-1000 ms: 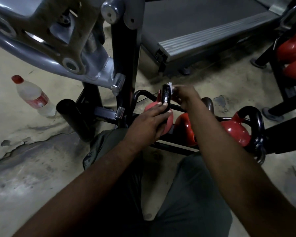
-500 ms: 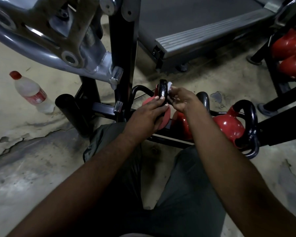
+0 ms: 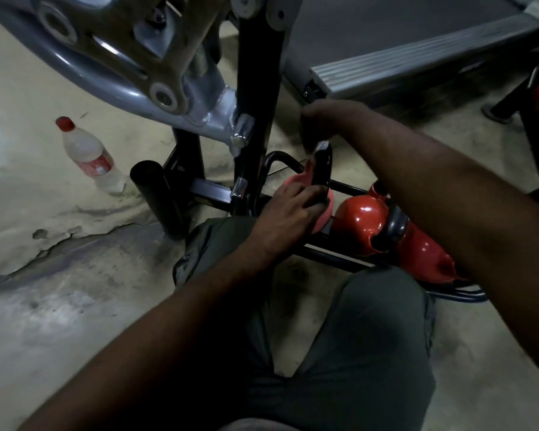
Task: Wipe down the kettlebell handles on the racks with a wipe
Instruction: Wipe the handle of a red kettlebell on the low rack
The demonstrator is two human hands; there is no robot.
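The person crouches over a low black rack point(image 3: 333, 259) on the concrete floor point(image 3: 59, 306), grey trouser knees filling the near part of the view. The pale pink kettlebell point(image 3: 296, 181) sits at the left end of the rack, its black handle point(image 3: 323, 166) standing upright. The left hand point(image 3: 288, 209) lies flat on top of the pink body, fingers point(image 3: 316, 197) close together and pressed down onto it, their tips at the foot of the handle. The right hand point(image 3: 324, 122) is curled above the top of the handle, blurred, with a small white wipe point(image 3: 321, 146) showing just beneath it, touching the handle's upper curve (whether the fingers pinch the wipe tightly or merely cup it I cannot tell, since the blur and shadow hide them).

Just right of the pink one sits a glossy red kettlebell point(image 3: 360, 219), with another red kettlebell point(image 3: 423, 256) beyond it, partly hidden by the right forearm. A black upright post point(image 3: 259, 104) and a grey machine frame point(image 3: 112, 63) rise to the far left of the rack. A plastic bottle point(image 3: 89, 155) with a red cap stands on the floor well to the left. A treadmill deck point(image 3: 417, 54) lies at the far right.
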